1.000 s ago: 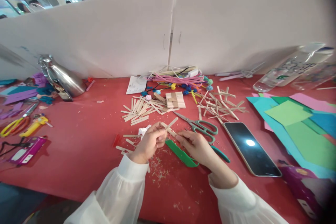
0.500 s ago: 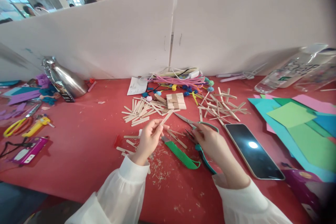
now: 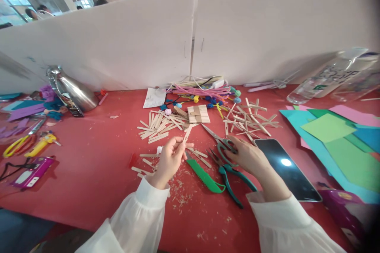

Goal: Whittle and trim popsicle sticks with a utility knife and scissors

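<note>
My left hand is closed in a pinch on a craft stick pointing up and away from me, with small dark marks or holes along it. My right hand has its fingers curled at the handles of grey-green scissors, whose blades point toward the far left. Just below the scissors lie teal-handled pliers. A green-handled knife or saw rests between my hands among wood shavings. Loose craft sticks are piled behind my left hand.
A bound bundle of sticks and pink pipe cleaners lie at the back. To the right are a phone, coloured paper and a plastic bottle. A steel jug stands left. A white partition closes the back.
My right hand has shifted right and the scissors have turned, showing more of their handles and the pliers. The stick in my left hand now stands more upright.
</note>
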The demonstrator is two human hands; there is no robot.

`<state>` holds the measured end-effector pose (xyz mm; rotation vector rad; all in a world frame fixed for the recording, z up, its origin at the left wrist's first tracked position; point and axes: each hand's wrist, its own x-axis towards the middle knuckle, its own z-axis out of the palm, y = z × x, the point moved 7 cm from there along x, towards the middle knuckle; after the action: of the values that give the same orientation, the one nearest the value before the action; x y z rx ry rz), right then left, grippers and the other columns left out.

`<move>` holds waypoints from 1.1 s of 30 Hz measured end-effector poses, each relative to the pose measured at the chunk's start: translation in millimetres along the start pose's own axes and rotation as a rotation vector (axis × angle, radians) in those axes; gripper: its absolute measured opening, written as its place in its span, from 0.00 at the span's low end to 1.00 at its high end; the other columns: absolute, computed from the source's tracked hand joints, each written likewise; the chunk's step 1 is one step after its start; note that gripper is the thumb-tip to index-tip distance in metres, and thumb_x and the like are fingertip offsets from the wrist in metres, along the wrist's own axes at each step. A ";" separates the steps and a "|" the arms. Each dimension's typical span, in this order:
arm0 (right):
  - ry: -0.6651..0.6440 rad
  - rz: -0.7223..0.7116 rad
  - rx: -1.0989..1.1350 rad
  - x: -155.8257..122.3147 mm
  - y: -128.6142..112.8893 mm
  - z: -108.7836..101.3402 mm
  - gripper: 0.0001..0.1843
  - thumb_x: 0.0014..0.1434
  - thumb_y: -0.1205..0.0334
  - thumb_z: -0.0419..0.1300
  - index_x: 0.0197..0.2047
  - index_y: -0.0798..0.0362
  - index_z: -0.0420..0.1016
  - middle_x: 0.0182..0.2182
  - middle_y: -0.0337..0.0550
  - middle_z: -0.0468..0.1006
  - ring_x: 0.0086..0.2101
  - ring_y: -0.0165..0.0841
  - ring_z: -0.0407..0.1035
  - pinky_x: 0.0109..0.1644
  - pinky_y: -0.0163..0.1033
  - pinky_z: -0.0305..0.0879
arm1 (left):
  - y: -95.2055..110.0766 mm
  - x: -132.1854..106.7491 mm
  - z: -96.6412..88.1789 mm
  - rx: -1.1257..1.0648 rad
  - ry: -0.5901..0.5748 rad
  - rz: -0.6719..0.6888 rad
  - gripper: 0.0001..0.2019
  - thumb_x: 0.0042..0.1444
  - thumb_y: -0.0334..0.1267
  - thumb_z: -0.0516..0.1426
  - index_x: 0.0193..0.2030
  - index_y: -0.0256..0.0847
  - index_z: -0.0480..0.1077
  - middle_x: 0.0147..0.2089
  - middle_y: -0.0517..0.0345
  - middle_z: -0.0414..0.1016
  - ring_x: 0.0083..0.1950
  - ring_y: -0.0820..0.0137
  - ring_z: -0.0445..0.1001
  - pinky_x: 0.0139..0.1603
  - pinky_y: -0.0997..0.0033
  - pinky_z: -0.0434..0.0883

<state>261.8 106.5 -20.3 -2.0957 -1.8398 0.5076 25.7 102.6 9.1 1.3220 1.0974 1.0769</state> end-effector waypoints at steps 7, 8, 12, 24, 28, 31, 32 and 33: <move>-0.071 0.002 0.485 -9.1 -4.3 -12.6 0.27 0.55 0.53 0.48 0.55 0.59 0.62 0.27 0.43 0.73 0.25 0.33 0.68 0.27 0.37 0.64 | 5.3 0.5 -3.2 -0.057 0.049 0.040 0.13 0.55 0.46 0.53 0.38 0.38 0.62 0.47 0.46 0.74 0.21 0.80 0.68 0.22 0.78 0.67; -0.063 -0.028 0.586 -15.3 -11.8 -17.4 0.28 0.54 0.51 0.50 0.55 0.56 0.60 0.29 0.42 0.71 0.26 0.31 0.67 0.29 0.36 0.65 | 4.9 0.8 -3.8 -0.070 0.056 0.036 0.13 0.55 0.46 0.54 0.38 0.38 0.61 0.47 0.46 0.74 0.22 0.79 0.70 0.23 0.77 0.69; -0.200 -0.217 1.373 -51.7 -61.5 -23.2 0.29 0.48 0.41 0.59 0.50 0.47 0.63 0.26 0.34 0.63 0.20 0.25 0.58 0.22 0.33 0.59 | 1.1 2.5 -7.2 -0.123 0.086 0.023 0.14 0.53 0.46 0.55 0.38 0.38 0.59 0.45 0.47 0.74 0.25 0.75 0.74 0.28 0.73 0.72; -0.721 -0.048 1.382 -101.7 -115.2 34.3 0.34 0.45 0.40 0.62 0.48 0.51 0.59 0.20 0.30 0.62 0.15 0.22 0.57 0.18 0.29 0.55 | 15.7 -1.1 -21.0 -0.056 0.200 0.125 0.10 0.55 0.43 0.54 0.38 0.38 0.65 0.33 0.55 0.73 0.28 0.73 0.73 0.31 0.73 0.72; -0.744 0.015 1.352 -100.3 -117.2 33.8 0.37 0.40 0.38 0.63 0.46 0.53 0.60 0.19 0.30 0.63 0.13 0.21 0.58 0.16 0.29 0.54 | 17.8 -2.5 -18.5 -0.073 0.169 0.113 0.11 0.55 0.45 0.54 0.38 0.38 0.65 0.33 0.55 0.74 0.28 0.73 0.73 0.31 0.73 0.72; -0.743 0.066 1.309 -100.2 -116.1 35.5 0.39 0.39 0.37 0.63 0.47 0.54 0.59 0.18 0.30 0.63 0.13 0.21 0.58 0.16 0.29 0.54 | 18.9 -4.0 -17.2 -0.054 0.173 0.094 0.12 0.55 0.46 0.53 0.38 0.38 0.66 0.32 0.55 0.74 0.28 0.72 0.73 0.31 0.73 0.72; -0.744 0.077 1.300 -100.2 -115.5 36.4 0.39 0.39 0.37 0.63 0.47 0.55 0.59 0.18 0.29 0.63 0.12 0.21 0.58 0.15 0.29 0.54 | 19.6 -4.4 -16.7 -0.048 0.174 0.095 0.12 0.55 0.46 0.53 0.38 0.38 0.66 0.32 0.55 0.74 0.28 0.72 0.73 0.32 0.73 0.72; -0.746 0.081 1.295 -100.3 -115.0 37.3 0.39 0.39 0.37 0.63 0.47 0.55 0.59 0.17 0.28 0.62 0.12 0.21 0.57 0.15 0.29 0.53 | 20.2 -4.7 -16.1 -0.046 0.171 0.098 0.12 0.55 0.46 0.53 0.38 0.38 0.66 0.31 0.55 0.74 0.28 0.72 0.73 0.32 0.73 0.72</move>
<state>131.8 21.9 4.6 -1.0764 -1.0282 2.0011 9.6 100.4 29.8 1.2757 1.1350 1.3000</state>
